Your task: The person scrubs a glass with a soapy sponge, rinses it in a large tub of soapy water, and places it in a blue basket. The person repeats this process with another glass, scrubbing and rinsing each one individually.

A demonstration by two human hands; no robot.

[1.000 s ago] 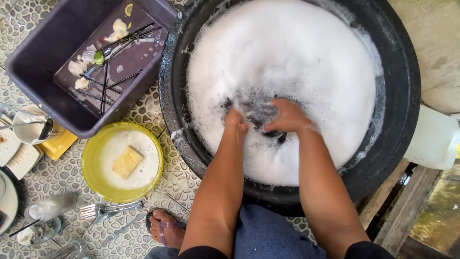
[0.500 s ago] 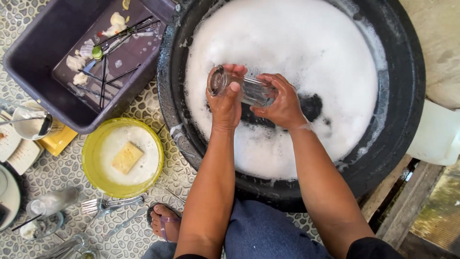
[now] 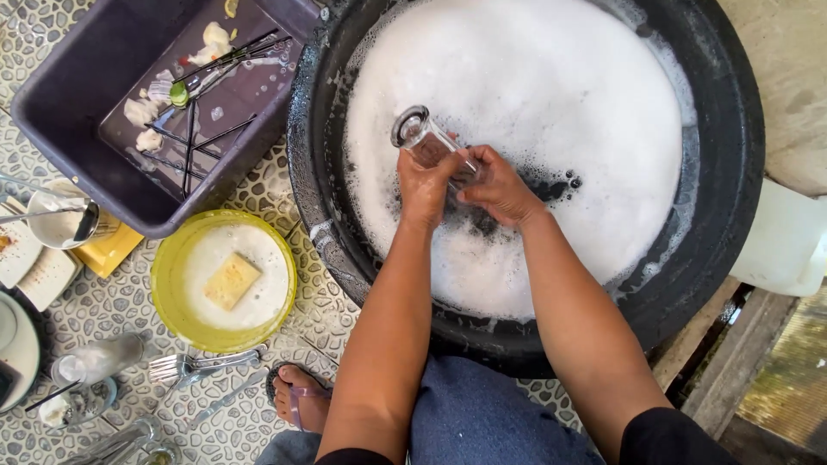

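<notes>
A clear drinking glass (image 3: 422, 138) is held tilted over a big black tub (image 3: 732, 198) full of white soap foam (image 3: 551, 95). My left hand (image 3: 424, 185) grips the glass around its middle, the open rim pointing up and left. Against the glass's lower end my right hand (image 3: 500, 185) is closed, fingers wrapped round the base. Both hands are wet and just above the suds.
A dark purple bin (image 3: 95, 112) with straws and food scraps lies at the upper left. A yellow bowl (image 3: 172, 301) holds soapy water and a sponge (image 3: 231, 281). Forks (image 3: 194, 366), glasses, plates and a cup (image 3: 60, 226) lie on the pebble floor at left. My sandalled foot (image 3: 297, 396) is below.
My hands came up out of the foam with the glass, and it has since turned from lying sideways to tilted, rim up-left.
</notes>
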